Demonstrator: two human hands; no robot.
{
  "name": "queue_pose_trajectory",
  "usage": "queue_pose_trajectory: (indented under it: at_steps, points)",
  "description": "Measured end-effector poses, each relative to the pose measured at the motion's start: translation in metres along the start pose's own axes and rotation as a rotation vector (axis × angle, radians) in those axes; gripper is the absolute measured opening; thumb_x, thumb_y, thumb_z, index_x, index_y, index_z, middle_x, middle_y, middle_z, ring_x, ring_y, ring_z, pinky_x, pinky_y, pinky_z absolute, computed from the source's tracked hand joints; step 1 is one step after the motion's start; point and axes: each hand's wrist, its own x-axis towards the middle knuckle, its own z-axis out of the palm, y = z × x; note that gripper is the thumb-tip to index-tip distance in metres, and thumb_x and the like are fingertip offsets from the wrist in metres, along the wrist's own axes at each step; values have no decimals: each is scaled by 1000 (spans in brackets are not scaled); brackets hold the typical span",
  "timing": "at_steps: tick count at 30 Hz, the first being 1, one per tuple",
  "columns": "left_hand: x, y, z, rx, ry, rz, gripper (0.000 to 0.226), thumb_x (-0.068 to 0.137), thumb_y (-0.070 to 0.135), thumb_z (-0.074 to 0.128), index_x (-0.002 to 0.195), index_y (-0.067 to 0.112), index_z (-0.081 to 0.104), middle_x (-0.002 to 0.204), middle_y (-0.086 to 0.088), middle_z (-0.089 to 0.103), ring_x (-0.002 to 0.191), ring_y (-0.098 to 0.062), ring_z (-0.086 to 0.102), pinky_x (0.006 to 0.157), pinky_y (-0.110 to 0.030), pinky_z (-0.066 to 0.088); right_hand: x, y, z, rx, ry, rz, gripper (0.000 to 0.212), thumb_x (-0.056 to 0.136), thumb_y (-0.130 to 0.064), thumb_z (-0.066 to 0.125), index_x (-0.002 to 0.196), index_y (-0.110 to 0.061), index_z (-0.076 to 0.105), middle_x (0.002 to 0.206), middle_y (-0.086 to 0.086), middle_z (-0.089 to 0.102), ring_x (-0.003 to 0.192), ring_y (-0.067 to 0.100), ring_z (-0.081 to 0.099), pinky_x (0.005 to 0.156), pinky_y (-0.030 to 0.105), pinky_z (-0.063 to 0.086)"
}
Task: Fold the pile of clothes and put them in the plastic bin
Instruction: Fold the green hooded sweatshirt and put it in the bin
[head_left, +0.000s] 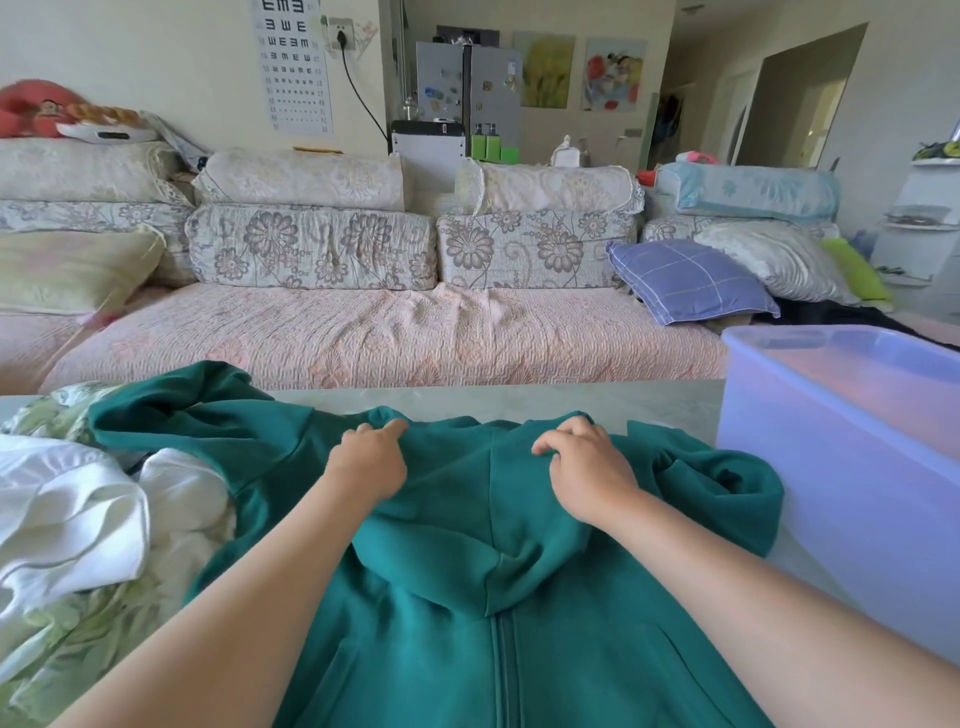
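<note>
The left hand (366, 462) and right hand (587, 470) both grab the green hoodie (467, 597), probably its hood, beside the bin (831, 467).

Lighting: bright, soft, evenly spread. Shadows: faint ones are cast beneath the forearms (249, 597) onto the green hoodie (467, 519). Focus: sharp centrally. Distortion: straight lines are bowed toward the edges.

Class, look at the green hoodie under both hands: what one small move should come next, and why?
Probably tug the hood flat: left hand and right hand pinch the green hoodie at its far edge, where the hood lies bunched and creased.
</note>
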Motion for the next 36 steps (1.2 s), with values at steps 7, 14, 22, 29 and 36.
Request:
queue_pose_trajectory:
  at_steps: [7, 14, 22, 29, 36]
  points:
    - [41, 2, 3, -24, -52, 92, 64, 91, 5, 38, 144, 40, 43, 143, -5, 49, 128, -25, 49, 104, -38, 44, 57, 3, 5, -409, -211, 174, 66, 96, -20, 48, 152, -40, 21, 141, 10, 35, 121, 30, 46, 81, 36, 44]
    - [60, 3, -15, -194, 466, -107, 48, 90, -8, 40, 125, 15, 63, 125, -12, 49, 107, -34, 56, 74, -41, 48, 93, 5, 15, -78, 123, 174, 23, 94, -6, 52, 112, -10, 64, 113, 10, 65, 103, 31, 61, 77, 31, 43]
    - [44, 33, -7, 5, 41, 240, 44, 100, 40, 34, 142, 34, 44, 151, -7, 35, 134, -31, 35, 109, -51, 33, 78, -31, 12, -385, -86, 297, 40, 94, -34, 44, 128, -16, 57, 133, 10, 49, 119, 30, 49, 99, 42, 35]
    - [3, 18, 19, 357, -334, 266, 60, 103, 41, 26, 154, 43, -7, 162, -4, -21, 148, -35, -17, 116, -63, 0, 24, -2, 29, -266, -408, -109, 69, 98, -67, 18, 159, -36, 5, 168, 4, -1, 154, 19, 2, 124, 41, 5]
    - [-16, 27, 10, 293, -234, 215, 63, 102, 50, 26, 157, 24, 8, 165, -1, -4, 151, -30, 0, 118, -58, 10, 14, -25, 22, -334, -294, -66, 71, 99, -64, 21, 159, -26, 13, 167, 10, 6, 154, 27, 1, 123, 51, 1]
